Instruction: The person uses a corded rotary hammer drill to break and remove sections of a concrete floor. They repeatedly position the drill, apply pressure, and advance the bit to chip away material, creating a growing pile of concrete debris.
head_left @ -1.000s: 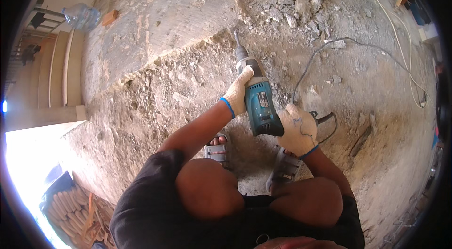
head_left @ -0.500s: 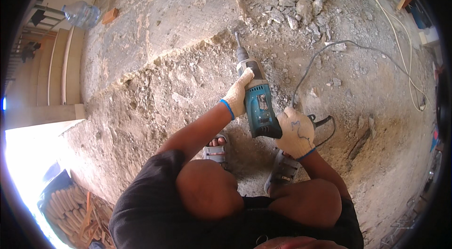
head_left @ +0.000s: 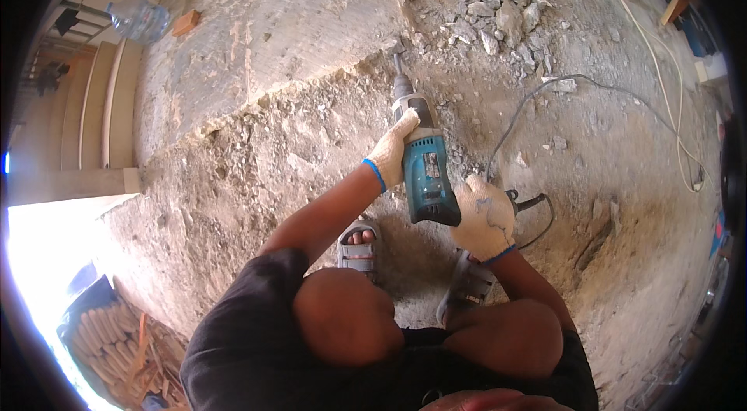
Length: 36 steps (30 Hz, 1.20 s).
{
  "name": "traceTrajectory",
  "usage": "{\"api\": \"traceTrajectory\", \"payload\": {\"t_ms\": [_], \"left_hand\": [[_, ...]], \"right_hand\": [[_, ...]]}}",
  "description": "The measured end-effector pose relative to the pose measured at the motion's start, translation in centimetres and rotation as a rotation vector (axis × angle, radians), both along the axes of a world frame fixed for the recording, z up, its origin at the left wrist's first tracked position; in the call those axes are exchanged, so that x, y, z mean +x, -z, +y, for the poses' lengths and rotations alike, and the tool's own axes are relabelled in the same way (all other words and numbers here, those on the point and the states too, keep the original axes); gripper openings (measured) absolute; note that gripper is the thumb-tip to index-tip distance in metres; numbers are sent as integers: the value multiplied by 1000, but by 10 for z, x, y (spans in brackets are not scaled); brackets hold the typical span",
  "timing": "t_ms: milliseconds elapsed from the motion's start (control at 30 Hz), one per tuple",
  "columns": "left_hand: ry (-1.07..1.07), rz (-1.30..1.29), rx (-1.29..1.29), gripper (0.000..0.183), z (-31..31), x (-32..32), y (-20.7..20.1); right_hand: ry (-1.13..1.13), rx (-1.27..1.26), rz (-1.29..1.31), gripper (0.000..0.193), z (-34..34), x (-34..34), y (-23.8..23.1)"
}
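Note:
A teal and grey rotary hammer [head_left: 427, 174] points away from me, its bit [head_left: 398, 63] against the broken corner of the cement slab [head_left: 319, 14]. My left hand [head_left: 394, 148], in a white knit glove with a blue cuff, is wrapped round the front housing of the tool. At the rear, my right hand [head_left: 483, 218], gloved the same way, closes round the handle; its fingers are partly hidden. A dark power cord [head_left: 513, 111] leaves the tool near my right hand and curves off to the right.
Broken rubble [head_left: 498, 14] lies heaped beyond the bit on the right. My sandalled feet [head_left: 359, 248] stand on rough, chipped ground. A clear water jug [head_left: 140, 20] and an orange brick [head_left: 186, 23] sit far left, near stairs. A pale cable [head_left: 661, 45] runs along the right.
The tool and both my hands have shifted very slightly, its rear end swinging a little left. My grip on it stays the same.

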State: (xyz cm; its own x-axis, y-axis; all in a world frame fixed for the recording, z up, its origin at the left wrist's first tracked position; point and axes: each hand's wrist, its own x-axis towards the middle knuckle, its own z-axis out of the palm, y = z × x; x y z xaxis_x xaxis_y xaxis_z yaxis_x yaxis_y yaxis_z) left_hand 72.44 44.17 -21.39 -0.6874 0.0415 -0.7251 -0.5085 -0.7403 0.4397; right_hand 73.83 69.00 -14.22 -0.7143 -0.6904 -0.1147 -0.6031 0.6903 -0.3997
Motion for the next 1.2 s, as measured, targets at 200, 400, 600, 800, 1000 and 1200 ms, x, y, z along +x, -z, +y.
{"api": "traceTrajectory", "payload": {"t_ms": [200, 400, 600, 800, 1000, 1200], "left_hand": [[-39, -7, -36, 65, 4, -2, 3], [-13, -7, -34, 59, 2, -5, -1], [-36, -4, -48, 59, 1, -5, 5], [-17, 2, -71, 62, -3, -6, 6], [-24, 20, -87, 64, -3, -9, 2], [-8, 5, -58, 65, -11, -12, -4]], "right_hand": [[27, -34, -6, 24, -2, 1, 6], [10, 22, 5, 23, 0, -2, 8], [9, 23, -6, 21, -4, -2, 10], [29, 2, -21, 21, -7, -1, 8], [29, -14, -60, 19, -12, -6, 4], [34, 94, 36, 22, -19, -5, -11]]}}
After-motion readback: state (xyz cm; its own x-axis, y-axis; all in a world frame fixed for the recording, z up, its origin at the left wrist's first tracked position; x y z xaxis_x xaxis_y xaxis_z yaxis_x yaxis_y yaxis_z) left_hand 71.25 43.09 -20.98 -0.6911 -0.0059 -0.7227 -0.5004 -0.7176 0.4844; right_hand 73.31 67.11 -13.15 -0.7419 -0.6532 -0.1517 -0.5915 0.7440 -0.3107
